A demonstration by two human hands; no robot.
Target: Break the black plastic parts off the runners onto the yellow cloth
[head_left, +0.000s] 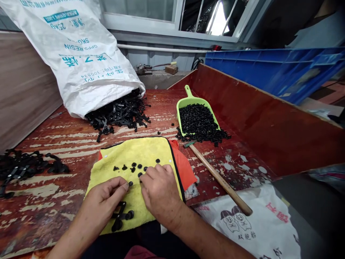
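My left hand [109, 196] is closed in a pinch, with a small black round plastic piece [130, 183] at the tips of its thumb and forefinger. Close by on the right, my right hand [160, 189] has its fingers curled over the yellow cloth [107, 172]; what they hold, if anything, is hidden. One black disc [140, 175] shows at its fingertips. Several more black pieces [134, 165] lie scattered on the cloth just beyond both hands. Below my left wrist rests a black jointed part [122, 216] with round ends, partly covered by the hand.
A white sack [94, 64] spills black jointed parts [121, 111] at the back left; more [27, 167] lie at far left. A green dustpan [188, 92] holds small black pieces. A wooden-handled hammer [221, 178] lies right of the cloth, near a red-brown board wall [242, 104].
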